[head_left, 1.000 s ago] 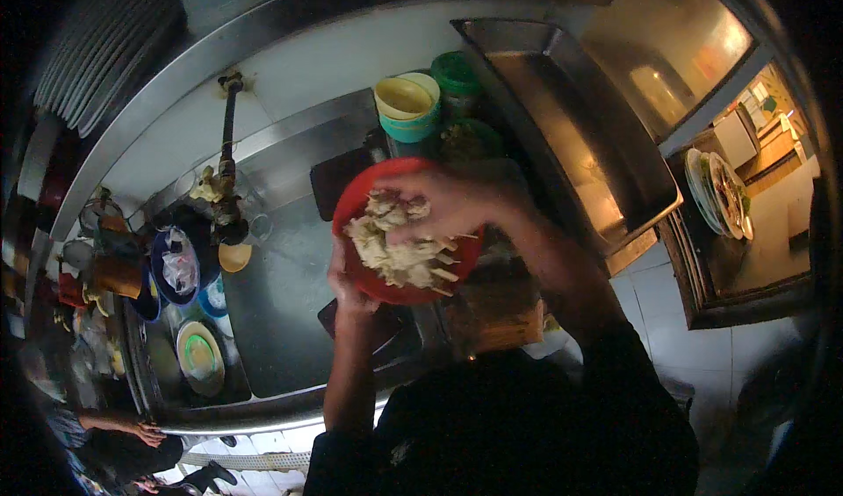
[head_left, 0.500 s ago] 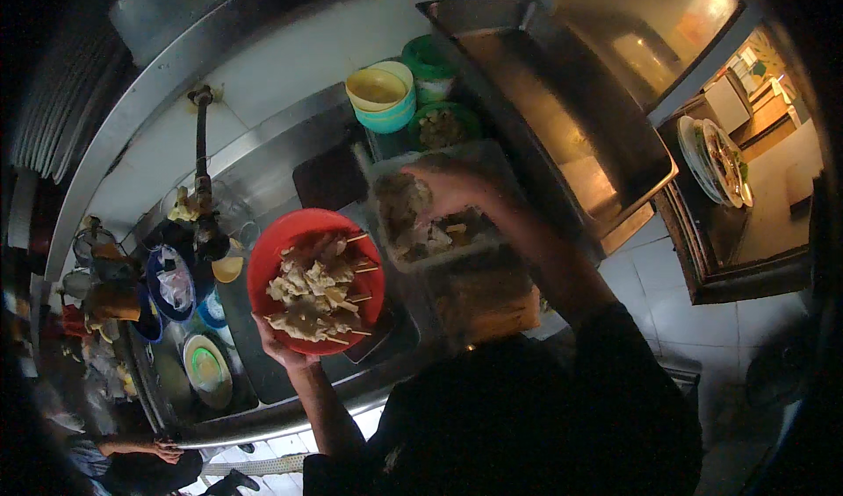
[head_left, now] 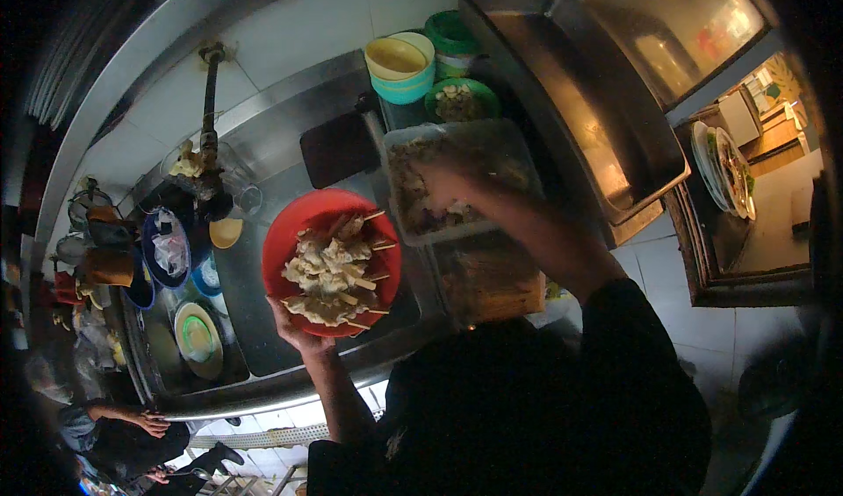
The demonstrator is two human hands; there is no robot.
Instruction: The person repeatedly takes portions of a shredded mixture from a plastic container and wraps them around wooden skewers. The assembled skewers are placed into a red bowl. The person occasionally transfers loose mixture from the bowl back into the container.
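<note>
My left hand [head_left: 303,331] is closed on the near rim of a red plastic bowl [head_left: 283,233], thumb at its edge. Several skewers of pale meat [head_left: 327,272] lie in it, their wooden stick ends pointing right. To the right, my right hand [head_left: 442,183] reaches down into a clear rectangular plastic container [head_left: 520,149]. Motion smears its fingers, so whether they grip anything cannot be made out. Brownish-grey pieces [head_left: 417,152], probably meat, fill part of that container around the hand.
Behind the container stand a green bowl of chopped food [head_left: 461,101] and stacked yellow and turquoise bowls [head_left: 402,79]. A deep steel pan [head_left: 580,101] rises at right. A wooden block [head_left: 496,283] lies near my body. Another person's hand [head_left: 151,423] shows at lower left.
The whole view has shifted, with the counter now higher in the picture. My right hand has gone deeper among the container's contents and is blurred. My left hand still holds the red bowl.
</note>
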